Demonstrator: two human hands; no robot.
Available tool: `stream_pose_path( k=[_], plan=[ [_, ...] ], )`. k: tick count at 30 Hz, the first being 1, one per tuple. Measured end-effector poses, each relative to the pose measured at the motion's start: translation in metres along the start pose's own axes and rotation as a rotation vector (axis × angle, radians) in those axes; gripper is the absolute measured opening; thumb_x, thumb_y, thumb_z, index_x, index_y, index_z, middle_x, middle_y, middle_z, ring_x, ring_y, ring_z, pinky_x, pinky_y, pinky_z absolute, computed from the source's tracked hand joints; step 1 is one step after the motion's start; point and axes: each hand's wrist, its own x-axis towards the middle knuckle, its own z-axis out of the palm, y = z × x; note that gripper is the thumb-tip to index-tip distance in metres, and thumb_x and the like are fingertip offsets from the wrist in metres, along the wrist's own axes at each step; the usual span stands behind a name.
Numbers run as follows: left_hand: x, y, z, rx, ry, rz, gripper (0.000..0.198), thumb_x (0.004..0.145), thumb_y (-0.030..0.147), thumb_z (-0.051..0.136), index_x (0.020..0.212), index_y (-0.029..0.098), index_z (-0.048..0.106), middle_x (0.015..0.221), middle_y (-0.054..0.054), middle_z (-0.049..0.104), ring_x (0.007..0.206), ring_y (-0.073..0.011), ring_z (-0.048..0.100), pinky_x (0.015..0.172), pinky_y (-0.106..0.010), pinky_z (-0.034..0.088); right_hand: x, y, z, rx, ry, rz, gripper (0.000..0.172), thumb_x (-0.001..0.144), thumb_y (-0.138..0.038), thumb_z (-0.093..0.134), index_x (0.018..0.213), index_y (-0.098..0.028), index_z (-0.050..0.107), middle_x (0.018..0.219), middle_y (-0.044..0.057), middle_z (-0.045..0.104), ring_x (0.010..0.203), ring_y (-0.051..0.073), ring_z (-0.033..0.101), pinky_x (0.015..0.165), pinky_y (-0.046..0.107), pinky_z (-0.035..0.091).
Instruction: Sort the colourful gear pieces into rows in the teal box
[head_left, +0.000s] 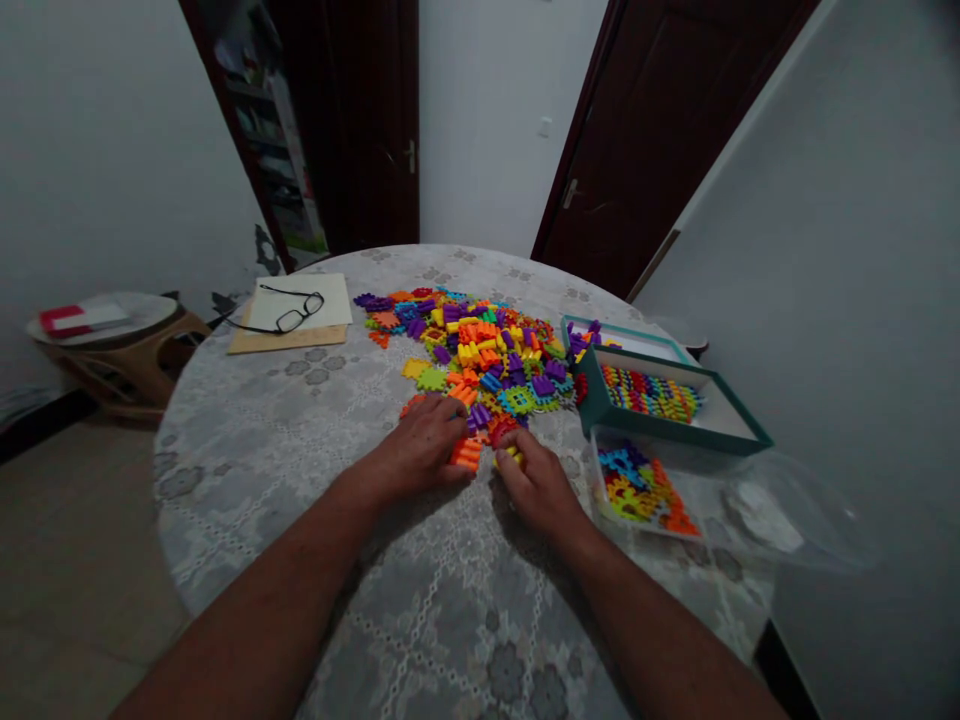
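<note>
My left hand (pixel 426 442) is closed around an orange plastic building piece (pixel 466 455) at the near edge of a heap of colourful toy pieces (pixel 495 345). A short gap to the right, my right hand (pixel 541 482) pinches a yellow building piece (pixel 510 457) between thumb and fingers. Just beyond it lies a red gear-shaped piece (pixel 502 430). Purple pieces (pixel 478 415) sit between the two hands, on the heap's near side. The undersides of both hands are hidden.
At right stand a green-rimmed box (pixel 731 410) with rows of pieces, a box lid (pixel 652 342) and a clear plastic tub (pixel 600 490) of flat pieces. Glasses (pixel 290 318) rest on paper (pixel 334 295) at left. A patterned cloth (pixel 450 610) covers the round table.
</note>
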Motion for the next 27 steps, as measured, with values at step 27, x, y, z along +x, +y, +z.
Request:
stream_pose_path(
  k=[27],
  plan=[
    [0.004,-0.024,0.015,0.003,0.088,-0.141,0.035,0.099,0.034,0.078,0.131,0.024,0.071,0.129,-0.014,0.072,0.121,-0.0345,0.063,0.103,-0.051,0.050,0.004,0.012,0.004,0.281,-0.048,0.125,0.022,0.095,-0.045,0.075,0.103,-0.025,0.081,0.102,0.008,0.080,0.098,0.027,0.075,0.086,0.040,0.060]
  ],
)
